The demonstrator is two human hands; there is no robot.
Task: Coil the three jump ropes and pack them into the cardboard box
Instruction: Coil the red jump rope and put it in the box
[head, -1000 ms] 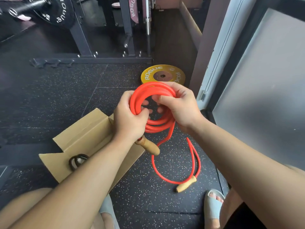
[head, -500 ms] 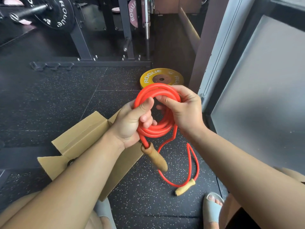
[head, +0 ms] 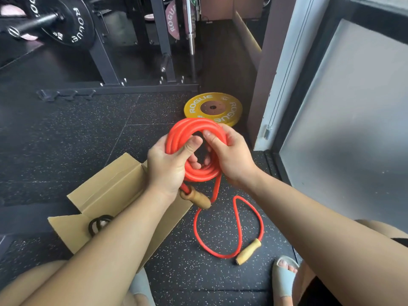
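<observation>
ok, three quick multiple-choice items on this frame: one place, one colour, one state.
1. The loose wooden handle lies: A in the box; B on the floor; C on a bench.
2. The rope being coiled is: A black; B yellow; C red.
3. The box is: A open; B taped shut; C flattened.

1 B: it rests on the floor beside the slipper.
2 C: the loops gripped by the left hand and right hand are red.
3 A: its flaps stand out and a dark coil shows inside.
</observation>
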